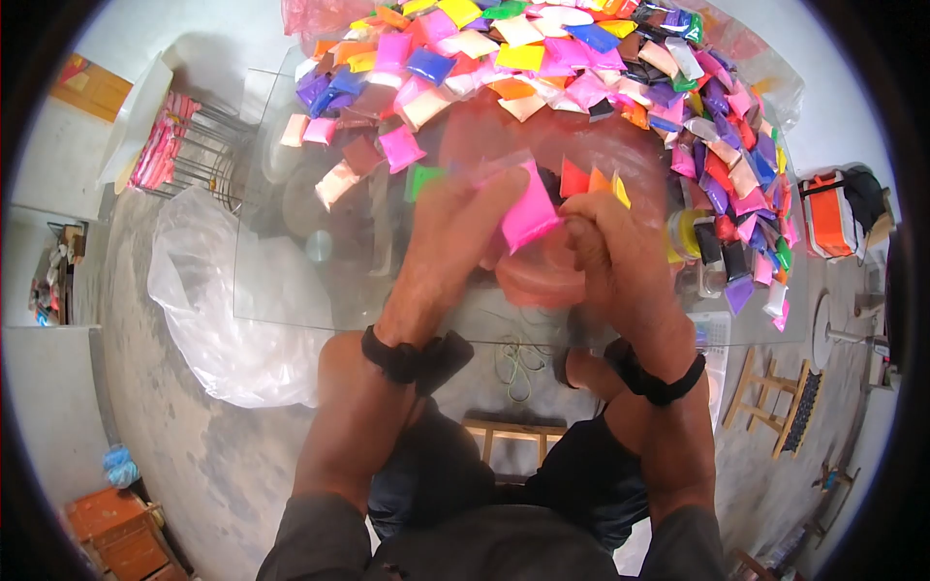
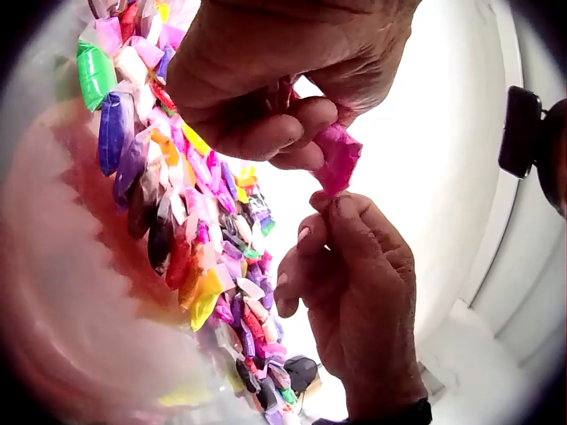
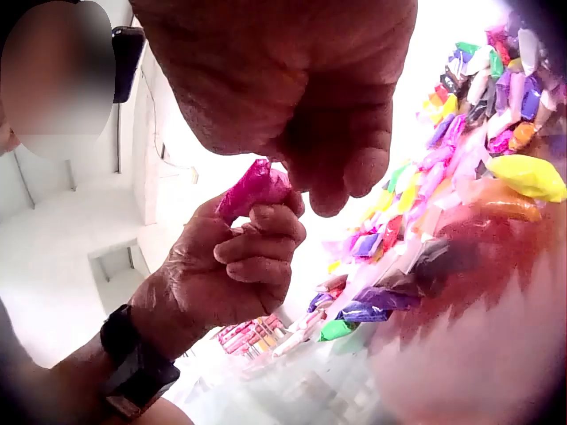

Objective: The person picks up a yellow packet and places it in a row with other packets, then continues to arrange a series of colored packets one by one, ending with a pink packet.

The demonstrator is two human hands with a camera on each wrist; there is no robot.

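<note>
A bright pink packet [image 1: 529,215] is held up between both hands above the glass table. My left hand [image 1: 448,232] grips it on one side, its fingers curled round it, as the right wrist view also shows with the left hand [image 3: 235,257] and the packet [image 3: 255,189]. The thumb and fingertips of my right hand [image 1: 620,254] pinch the packet's opposite edge; in the left wrist view the right hand [image 2: 359,292] touches the lower corner of the packet [image 2: 338,159]. Red, orange and yellow packets [image 1: 573,178] lie just behind my right hand.
Many coloured packets [image 1: 519,58] are heaped along the glass table's [image 1: 281,290] far side and right side. A reddish plastic bag [image 1: 465,136] lies under the hands. Clear plastic [image 1: 218,310] hangs at the left, and a yellow roll [image 1: 684,234] stands at the right.
</note>
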